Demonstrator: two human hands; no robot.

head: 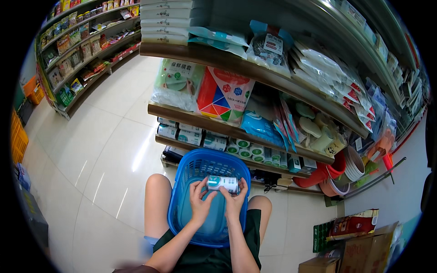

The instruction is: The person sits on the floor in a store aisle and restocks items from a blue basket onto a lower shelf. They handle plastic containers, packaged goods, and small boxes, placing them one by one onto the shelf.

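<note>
Both hands hold one small roll in a white and teal printed wrapper (pixel 222 183), lying sideways above a blue plastic basket (pixel 174 204). My left hand (pixel 201 201) grips its left end, with the thumb below. My right hand (pixel 235 198) has its fingers around the right end and the thumb on the near side. The basket has slotted walls and rests on my lap between my knees. Similar wrapped rolls (pixel 189 137) sit in rows on a low shelf just beyond the basket.
A store shelf unit (pixel 218 122) with packaged goods curves in front of me. Buckets (pixel 351 163) stand at its right end, cardboard boxes (pixel 363 250) at lower right. Snack shelves (pixel 88 51) line the far left, beyond the tiled floor (pixel 102 143). An orange crate (pixel 19 138) sits at the left edge.
</note>
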